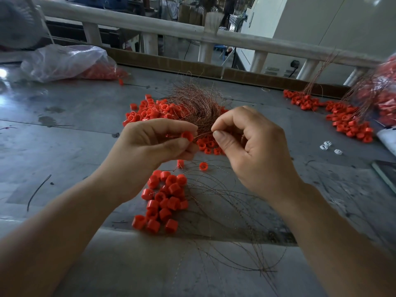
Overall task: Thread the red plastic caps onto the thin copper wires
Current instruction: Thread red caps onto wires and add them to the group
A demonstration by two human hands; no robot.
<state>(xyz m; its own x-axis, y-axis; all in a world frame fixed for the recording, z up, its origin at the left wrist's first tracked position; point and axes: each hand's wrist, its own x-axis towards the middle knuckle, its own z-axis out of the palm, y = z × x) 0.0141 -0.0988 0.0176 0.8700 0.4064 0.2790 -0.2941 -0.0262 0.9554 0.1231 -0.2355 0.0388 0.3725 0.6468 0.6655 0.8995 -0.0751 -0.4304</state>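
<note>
Over the middle of the scuffed grey metal table (64,146), both hands are up off the surface. Left hand (154,142): fingers curled, thumb and forefinger pinching one small red plastic cap (188,136). The cap is a short tube, axis roughly left-right, one end toward the right hand. Right hand (252,151): thumb and forefinger pressed together on one thin copper wire (203,133), other fingers curled in. The wire runs near level from that pinch leftward to the cap. Whether its tip is inside the bore, cannot tell.

Just behind the hands is one tangled bundle of copper wires (197,103), strands fanning up and left. It lies over a far heap of red caps (147,112), too many to count. The near heap of red caps (165,198) sits below the left hand, roughly two dozen, axes pointing every way. Two lone red caps (203,166) lie between that heap and the hands. Loose curved copper strands (225,211) spread toward the near table edge, count unclear.

Far right: right-side heap of red caps (347,123), copper wires rising from it up and right. Three small white plastic bits (326,145) lie near it. Far left: one clear plastic bag (64,61) with red caps inside, and one stray cap (121,82) just beside it.
</note>
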